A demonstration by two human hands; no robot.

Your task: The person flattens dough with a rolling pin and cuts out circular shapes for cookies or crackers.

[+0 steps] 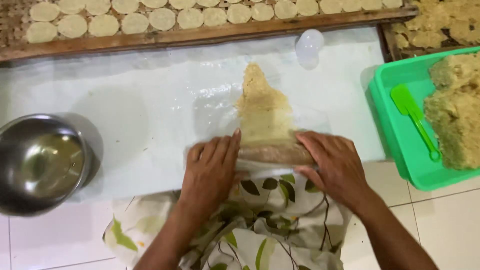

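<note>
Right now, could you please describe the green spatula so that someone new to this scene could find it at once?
Look to the right edge, where a bright green tub sits on the white tiled floor. Inside it, beside a heap of crumbly yellowish dough, lies the green spatula. It is the only tool in the tub, flat-bladed with a thin handle.

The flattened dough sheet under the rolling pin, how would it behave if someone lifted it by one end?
The dough sheet looks thin with ragged, crumbly edges, so it would probably droop and tear rather than hold its shape. It lies between clear plastic film, which suggests it is sticky and likely lifts more safely with the film.
</note>
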